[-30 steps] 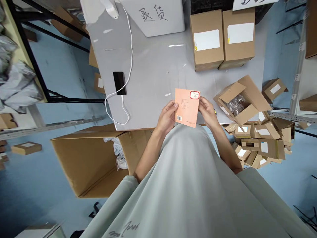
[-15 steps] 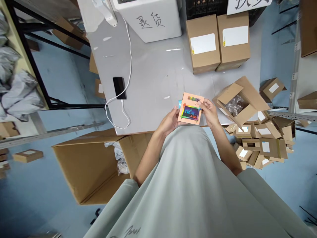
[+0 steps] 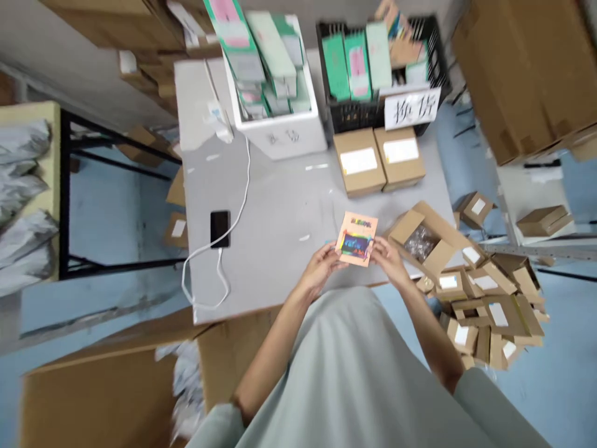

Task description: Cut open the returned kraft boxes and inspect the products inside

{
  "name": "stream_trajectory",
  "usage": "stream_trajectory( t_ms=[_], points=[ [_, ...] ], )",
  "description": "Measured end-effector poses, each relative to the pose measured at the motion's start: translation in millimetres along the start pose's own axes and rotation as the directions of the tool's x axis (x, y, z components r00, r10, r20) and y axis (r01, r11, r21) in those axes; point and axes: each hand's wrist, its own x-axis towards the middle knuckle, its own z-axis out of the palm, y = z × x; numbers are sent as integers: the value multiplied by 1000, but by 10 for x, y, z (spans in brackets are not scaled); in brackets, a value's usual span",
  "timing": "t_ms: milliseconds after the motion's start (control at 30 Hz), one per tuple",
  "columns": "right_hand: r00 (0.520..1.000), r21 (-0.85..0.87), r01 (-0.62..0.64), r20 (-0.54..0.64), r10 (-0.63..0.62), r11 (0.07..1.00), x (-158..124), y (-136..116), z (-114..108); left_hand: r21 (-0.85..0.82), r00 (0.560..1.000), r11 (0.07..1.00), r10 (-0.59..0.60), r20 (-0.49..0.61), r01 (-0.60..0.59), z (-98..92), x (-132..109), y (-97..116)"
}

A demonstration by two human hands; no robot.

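Observation:
A flat peach-coloured box [image 3: 357,239] with a dark picture in a rainbow frame is held up over the front edge of the table. My left hand [image 3: 321,266] grips its left side, fingers closed with part of them behind it. On the right side, my right hand [image 3: 387,254] pinches the edge with thumb and fingers. A small blue edge shows beside my left fingertips. Close to my right hand, an opened cardboard box [image 3: 437,239] holds crumpled clear plastic [image 3: 421,243].
On the table [image 3: 275,218] lie a black phone [image 3: 220,229] and a white cable. At the back stand a white bin [image 3: 298,140], a black crate [image 3: 354,116] and two cartons [image 3: 363,175]. Piled cartons [image 3: 487,311] are at right; a large open carton [image 3: 107,392] is lower left.
The view has tilted up, so the contents of the bin and crate now show. Both hands still hold the peach-coloured box, now turned slightly more upright.

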Motion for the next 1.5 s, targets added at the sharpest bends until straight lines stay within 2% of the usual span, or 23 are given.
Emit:
stream_trajectory(
  t_ms=[167, 300, 367, 433, 533, 633, 700, 767, 833, 867, 933, 967, 1033, 1100, 1167, 1267, 1333, 1433, 1500],
  points=[
    [997, -102, -57, 49, 62, 993, 125, -121, -75, 121, 999, 992, 10, 48, -16, 204, 200, 289],
    [998, -117, -25, 49, 31, 993, 303, -438, -176, 245, 989, 967, 36, 142, -70, 335, 430, 625],
    [999, -94, 24, 50, -20, 995, 430, -697, -229, 238, 977, 963, 81, 200, -129, 437, 604, 847],
    [995, -87, 95, 51, -90, 992, 620, -1038, -295, 196, 954, 960, 147, 260, -201, 616, 835, 1133],
    [969, -80, 248, 17, -247, 966, 1066, -1705, -411, 88, 916, 954, 245, 317, -286, 1073, 1264, 1719],
    [919, -54, 375, -110, -378, 926, 1645, -2400, -470, -41, 887, 945, 319, 333, -324, 1607, 1705, 2394],
    [881, -22, 416, -239, -408, 909, 1984, -2702, -450, -107, 896, 935, 354, 269, -337, 1834, 1950, 2722],
    [874, -19, 388, -312, -374, 922, 2179, -2749, -404, -91, 920, 931, 364, 143, -354, 1862, 2121, 2805],
    [903, -30, 333, -276, -328, 942, 2196, -2501, -353, -16, 927, 931, 363, 98, -363, 1666, 2205, 2586],
    [922, -40, 309, -233, -309, 950, 2143, -2276, -323, 30, 924, 928, 365, 111, -370, 1493, 2212, 2373],
    [946, -66, 275, -158, -282, 959, 1952, -1683, -238, 138, 925, 916, 366, 105, -378, 1042, 2158, 1807],
    [954, -80, 264, -123, -273, 961, 1830, -1346, -182, 221, 942, 915, 330, 65, -336, 790, 2097, 1487],
    [978, -134, 197, -45, -204, 971, 1573, -667, -46, 425, 972, 892, 215, -93, -156, 294, 1914, 851],
    [994, -207, 104, -17, -109, 973, 1337, -65, 91, 473, 966, 881, 122, -228, 0, -124, 1678, 295],
    [999, -260, 16, -29, -24, 966, 1149, 411, 189, 489, 940, 865, 68, -335, 112, -431, 1436, -147],
    [985, -347, -148, -133, 107, 926, 981, 906, 225, 482, 907, 845, -9, -421, 232, -707, 1177, -622],
    [944, -443, -292, -273, 183, 848, 940, 1143, 191, 468, 894, 838, -53, -444, 282, -817, 1117, -855],
    [913, -466, -373, -339, 227, 802, 944, 1398, 121, 441, 888, 838, -106, -447, 322, -924, 1152, -1102],
    [903, -462, -392, -356, 239, 795, 964, 1486, 90, 421, 891, 844, -134, -435, 332, -967, 1193, -1183]
  ],
)
